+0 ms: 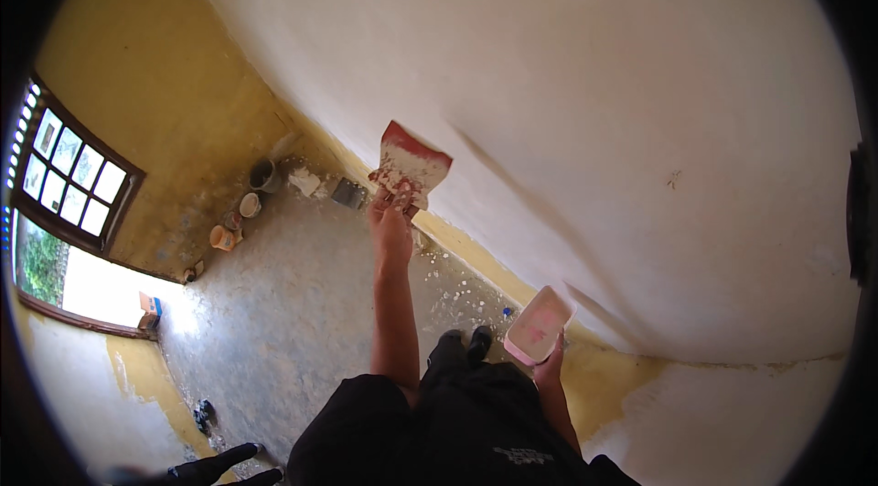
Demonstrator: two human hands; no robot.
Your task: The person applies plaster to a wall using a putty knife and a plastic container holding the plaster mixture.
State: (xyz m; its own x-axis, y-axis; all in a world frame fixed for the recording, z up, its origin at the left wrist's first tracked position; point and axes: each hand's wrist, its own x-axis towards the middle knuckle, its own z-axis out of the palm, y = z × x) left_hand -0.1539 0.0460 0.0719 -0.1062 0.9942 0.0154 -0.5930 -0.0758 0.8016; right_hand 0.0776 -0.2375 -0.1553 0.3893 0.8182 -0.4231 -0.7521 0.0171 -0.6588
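"What's facing you?"
"A white wall (658, 84); in front of it, a pink tub (519, 354), its side gripped by my right fingers (553, 354)."
"And your left?"
"My left fingers (401, 197) are closed around a paste-smeared red scraper (417, 162), raised before the wall."

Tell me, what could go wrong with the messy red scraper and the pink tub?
The pale paste on the red scraper might drip, since the left hand holds it up in the air. The pink tub could slip, as only the right hand grips it, at one side. And the floor has white spots near the dark shoes, so stepping there might smear them.
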